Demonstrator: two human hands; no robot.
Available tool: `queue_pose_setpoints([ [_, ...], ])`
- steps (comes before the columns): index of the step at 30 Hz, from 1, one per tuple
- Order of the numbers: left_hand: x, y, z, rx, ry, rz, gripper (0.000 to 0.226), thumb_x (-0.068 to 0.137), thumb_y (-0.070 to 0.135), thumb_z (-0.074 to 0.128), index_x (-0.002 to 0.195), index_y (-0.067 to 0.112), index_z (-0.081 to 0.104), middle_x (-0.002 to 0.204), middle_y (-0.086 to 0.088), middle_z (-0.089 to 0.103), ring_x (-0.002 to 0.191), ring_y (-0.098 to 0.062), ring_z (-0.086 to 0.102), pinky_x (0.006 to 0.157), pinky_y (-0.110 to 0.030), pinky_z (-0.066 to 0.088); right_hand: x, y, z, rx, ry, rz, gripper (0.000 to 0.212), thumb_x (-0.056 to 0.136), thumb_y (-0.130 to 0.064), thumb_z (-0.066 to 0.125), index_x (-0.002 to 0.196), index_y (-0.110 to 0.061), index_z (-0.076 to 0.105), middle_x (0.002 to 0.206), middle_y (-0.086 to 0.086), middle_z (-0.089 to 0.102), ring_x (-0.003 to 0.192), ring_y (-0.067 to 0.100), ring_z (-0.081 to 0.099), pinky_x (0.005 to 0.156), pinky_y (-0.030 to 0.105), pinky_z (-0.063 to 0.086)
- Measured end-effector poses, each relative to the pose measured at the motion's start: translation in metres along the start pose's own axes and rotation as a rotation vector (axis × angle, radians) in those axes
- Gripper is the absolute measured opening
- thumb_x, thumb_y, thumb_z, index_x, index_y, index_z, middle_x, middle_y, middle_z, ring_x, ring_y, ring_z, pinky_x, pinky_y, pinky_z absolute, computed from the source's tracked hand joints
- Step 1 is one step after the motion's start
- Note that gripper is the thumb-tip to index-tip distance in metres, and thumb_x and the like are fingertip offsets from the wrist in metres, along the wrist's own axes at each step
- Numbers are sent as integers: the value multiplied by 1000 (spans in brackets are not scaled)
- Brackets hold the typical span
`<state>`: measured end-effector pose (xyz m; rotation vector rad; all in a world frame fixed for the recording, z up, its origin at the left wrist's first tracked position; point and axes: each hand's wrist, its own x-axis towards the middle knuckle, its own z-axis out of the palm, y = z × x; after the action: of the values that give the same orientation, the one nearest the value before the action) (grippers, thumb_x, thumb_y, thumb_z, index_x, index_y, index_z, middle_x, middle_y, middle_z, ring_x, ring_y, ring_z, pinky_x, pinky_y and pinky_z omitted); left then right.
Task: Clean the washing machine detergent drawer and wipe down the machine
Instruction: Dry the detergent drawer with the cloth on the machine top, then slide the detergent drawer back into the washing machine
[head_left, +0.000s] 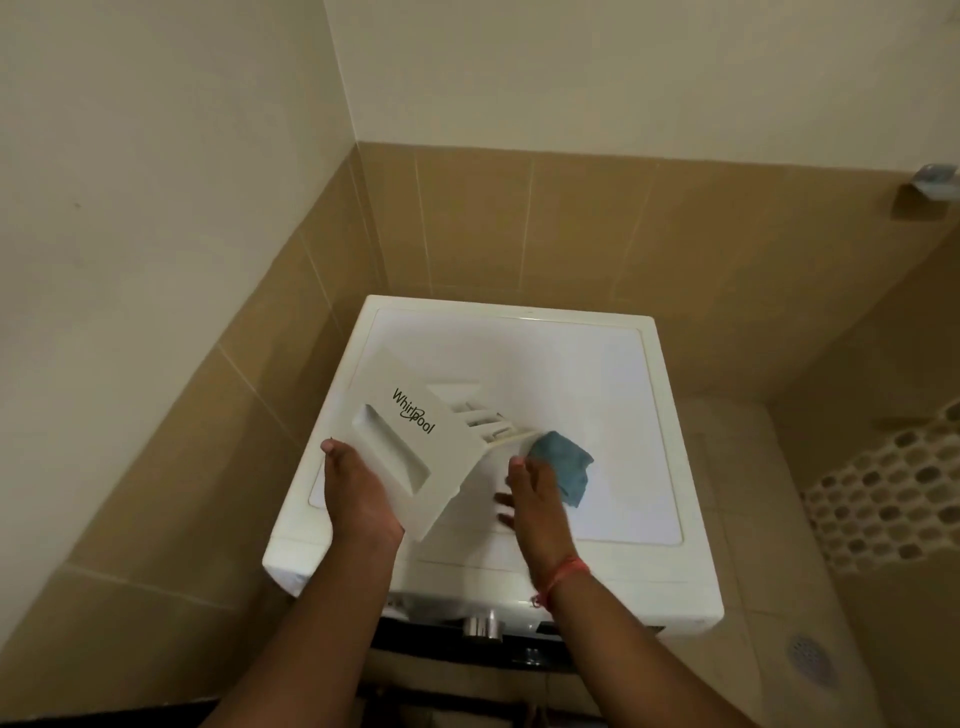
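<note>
Head view: left hand (358, 493) grips the detergent drawer (415, 447) tilted over the washing machine (623, 374) top's front-left corner; right hand (535, 499) clutches a blue cloth (566, 465). Hard wiping could tip it floorward.

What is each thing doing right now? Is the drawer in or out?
detergent drawer: out of the machine, held tilted over its top.
left hand: gripping the drawer's front.
right hand: holding the cloth against the drawer.
blue cloth: bunched up.
washing machine: top bare and white.
</note>
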<state>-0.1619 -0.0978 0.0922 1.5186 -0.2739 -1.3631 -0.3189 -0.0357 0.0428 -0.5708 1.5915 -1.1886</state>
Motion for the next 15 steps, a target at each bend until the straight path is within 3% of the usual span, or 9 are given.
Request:
queue_pose_setpoints([
  [2,-1,-6,-4,6,9,-2,50,100,59,25,141,37,45,128,2,57,107,-25,56,99,-50,45,-13,-4,12,399,-178,274,43,97,-56,47,126,-25,49,118,11,64,104,30,68,88,48,57],
  [4,-2,-13,-12,4,-8,-17,47,100,59,27,137,39,48,123,2,61,106,-26,59,96,-51,47,-18,-3,18,548,-274,316,50,94,-60,50,129,-25,53,116,11,67,103,29,69,84,48,58],
  [8,-6,-25,-34,-134,-75,-31,35,101,50,39,132,39,52,126,-4,65,112,-30,62,93,-56,50,-18,-5,34,467,-340,234,47,87,-43,63,117,-7,62,110,16,63,93,28,58,78,40,46],
  [11,-9,-24,-56,-229,-188,-29,32,103,35,45,135,30,51,128,-7,65,115,-28,63,96,-56,50,-24,-6,42,462,-294,152,41,74,-28,70,107,-8,58,101,22,54,89,30,52,74,38,43],
  [15,-1,-11,-98,-234,-416,-88,36,101,27,49,136,20,50,126,-12,67,116,-33,63,95,-64,47,-38,-5,52,452,-254,124,24,65,-26,68,75,-16,48,77,12,44,67,24,46,60,32,35],
])
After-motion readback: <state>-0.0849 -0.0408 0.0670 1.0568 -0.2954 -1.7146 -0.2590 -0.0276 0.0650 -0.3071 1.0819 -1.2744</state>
